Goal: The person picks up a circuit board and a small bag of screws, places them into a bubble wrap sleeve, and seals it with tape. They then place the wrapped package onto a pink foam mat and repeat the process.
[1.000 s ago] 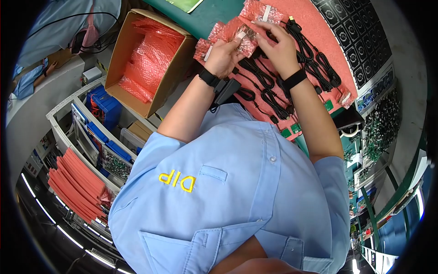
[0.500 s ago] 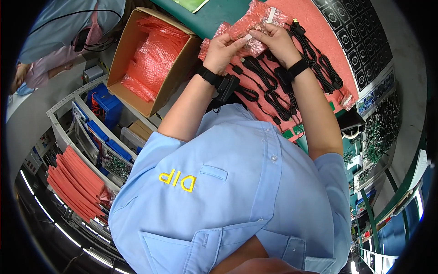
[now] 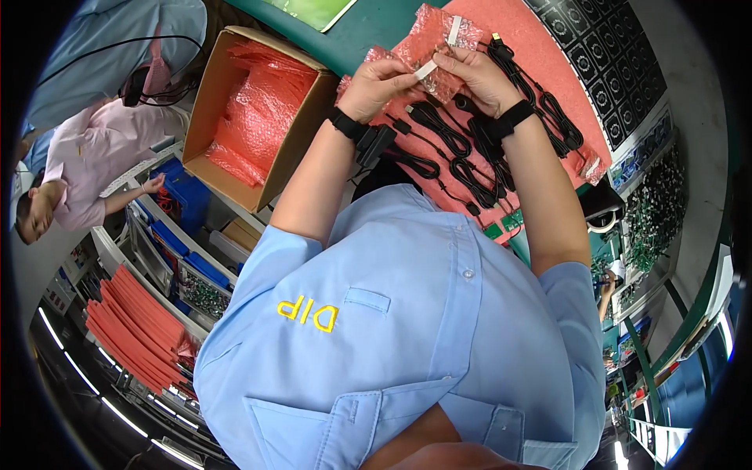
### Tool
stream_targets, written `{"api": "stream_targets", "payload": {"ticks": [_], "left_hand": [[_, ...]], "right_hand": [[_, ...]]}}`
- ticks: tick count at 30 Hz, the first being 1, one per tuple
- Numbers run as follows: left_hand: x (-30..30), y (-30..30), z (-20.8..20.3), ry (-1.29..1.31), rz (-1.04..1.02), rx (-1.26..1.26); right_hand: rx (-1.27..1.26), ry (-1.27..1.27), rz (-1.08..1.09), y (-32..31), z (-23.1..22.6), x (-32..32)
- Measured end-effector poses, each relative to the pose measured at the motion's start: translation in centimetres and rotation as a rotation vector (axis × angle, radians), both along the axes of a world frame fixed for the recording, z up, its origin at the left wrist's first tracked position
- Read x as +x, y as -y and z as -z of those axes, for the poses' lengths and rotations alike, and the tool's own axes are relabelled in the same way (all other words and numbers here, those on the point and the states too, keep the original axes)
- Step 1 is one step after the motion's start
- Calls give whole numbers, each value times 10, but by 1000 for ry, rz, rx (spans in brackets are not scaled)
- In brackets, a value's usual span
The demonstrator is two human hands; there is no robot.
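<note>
A red bubble-wrap bag (image 3: 427, 39) lies across the far end of the red foam mat (image 3: 540, 47), with a white strip (image 3: 453, 31) near its far edge. My left hand (image 3: 377, 88) is closed in a pinch at the bag's near left side. Opposite it, my right hand (image 3: 484, 80) pinches the bag with thumb and fingers. Between the fingertips of both hands a second white strip (image 3: 425, 70) shows. What the bag holds cannot be made out. Black coiled cables (image 3: 448, 129) lie on the mat just below my hands.
On the left stands a cardboard box (image 3: 200, 117) full of red bubble-wrap bags (image 3: 262, 113). More black cables (image 3: 560, 121) lie by my right wrist. A black parts tray (image 3: 599, 63) stands at the right. A person in pink (image 3: 110, 145) is beyond the shelf at the left.
My hands have shifted slightly, and more of the near white strip shows between the fingertips. At the left the person in pink has come further into view, one arm out over the shelf.
</note>
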State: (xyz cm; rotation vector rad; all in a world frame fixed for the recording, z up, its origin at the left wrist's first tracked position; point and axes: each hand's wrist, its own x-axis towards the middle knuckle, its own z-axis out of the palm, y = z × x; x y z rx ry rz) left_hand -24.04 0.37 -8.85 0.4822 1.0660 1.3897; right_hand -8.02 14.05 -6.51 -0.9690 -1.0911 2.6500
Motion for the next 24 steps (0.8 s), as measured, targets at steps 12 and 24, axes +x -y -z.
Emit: {"api": "stream_targets", "payload": {"ticks": [12, 24], "left_hand": [[32, 3, -15, -498, -180, -310], [-27, 60, -21, -681, -235, -333]], "right_hand": [[706, 169, 80, 22, -9, -13], [912, 400, 71, 8, 21, -3]]}}
